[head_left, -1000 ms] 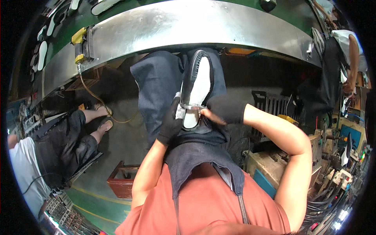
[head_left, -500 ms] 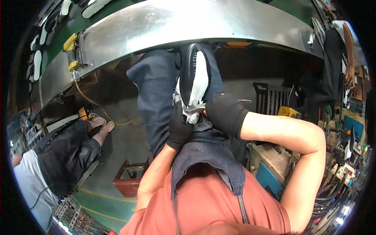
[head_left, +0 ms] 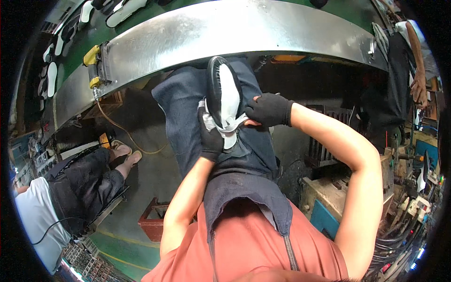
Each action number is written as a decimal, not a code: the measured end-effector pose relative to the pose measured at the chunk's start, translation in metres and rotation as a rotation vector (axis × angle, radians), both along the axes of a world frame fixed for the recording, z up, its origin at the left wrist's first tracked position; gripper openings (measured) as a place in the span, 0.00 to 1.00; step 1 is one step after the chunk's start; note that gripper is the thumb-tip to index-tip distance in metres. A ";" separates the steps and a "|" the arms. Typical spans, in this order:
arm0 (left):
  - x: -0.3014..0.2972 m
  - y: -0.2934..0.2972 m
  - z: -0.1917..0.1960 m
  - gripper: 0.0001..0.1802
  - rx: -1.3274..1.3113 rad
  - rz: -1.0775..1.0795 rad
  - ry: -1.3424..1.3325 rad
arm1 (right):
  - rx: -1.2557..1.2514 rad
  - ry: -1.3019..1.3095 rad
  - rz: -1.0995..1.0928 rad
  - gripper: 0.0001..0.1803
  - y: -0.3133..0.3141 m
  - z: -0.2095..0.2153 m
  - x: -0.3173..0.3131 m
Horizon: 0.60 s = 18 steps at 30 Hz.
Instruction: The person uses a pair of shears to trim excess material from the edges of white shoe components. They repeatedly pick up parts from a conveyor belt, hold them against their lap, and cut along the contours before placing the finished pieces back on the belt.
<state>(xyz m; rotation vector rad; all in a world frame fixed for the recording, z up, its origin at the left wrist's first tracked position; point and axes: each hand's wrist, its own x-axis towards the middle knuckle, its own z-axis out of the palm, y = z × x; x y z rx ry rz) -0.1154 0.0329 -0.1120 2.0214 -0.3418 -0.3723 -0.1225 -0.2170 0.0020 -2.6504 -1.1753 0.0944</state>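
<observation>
A black shoe upper with a white sole side [head_left: 229,88] lies over my lap, underside up and toe pointing away from me. My left hand [head_left: 212,141], in a black fingerless glove, is closed around its left side near the heel. From the heel area a pale grey strap [head_left: 236,124] stretches across to the right. My right hand [head_left: 269,110], gloved alike, pinches the strap's end between thumb and fingers. Whether the right palm also holds something is hidden.
A metal bench [head_left: 225,29] curves across the front, with a yellow air tool [head_left: 93,60] and its hose at left. Shoes lie on a green surface beyond. One person sits at left, another stands at far right. A red-brown stool [head_left: 152,228] is at lower left, machinery at right.
My right hand has moved up and right of the heel, drawing the strap outward. The shoe has shifted slightly left. A thin object that stuck out past my right hand no longer shows.
</observation>
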 end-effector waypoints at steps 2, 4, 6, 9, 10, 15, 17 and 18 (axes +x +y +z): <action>-0.006 -0.025 0.042 0.29 -0.144 0.149 -0.282 | -0.107 0.251 -0.082 0.23 -0.002 0.009 0.003; 0.012 -0.024 0.042 0.29 -0.116 0.140 -0.344 | -0.109 0.474 -0.161 0.23 0.013 0.044 0.014; 0.006 -0.019 0.036 0.29 -0.155 0.136 -0.240 | -0.238 0.676 -0.244 0.21 0.024 0.067 0.019; 0.016 -0.016 0.029 0.29 -0.062 0.067 -0.392 | -0.277 0.664 -0.264 0.16 0.054 0.095 0.002; 0.011 -0.012 0.030 0.30 -0.022 0.039 -0.406 | -0.168 0.523 -0.175 0.12 0.066 0.091 -0.020; 0.011 -0.013 0.026 0.39 0.019 0.038 -0.152 | -0.068 0.537 -0.027 0.15 0.122 0.129 -0.066; 0.032 0.007 0.015 0.34 -0.188 -0.101 0.161 | 0.204 0.477 0.077 0.22 0.114 0.092 -0.062; 0.041 0.021 0.010 0.32 -0.291 -0.169 0.320 | 0.270 0.576 0.083 0.24 0.094 0.077 -0.042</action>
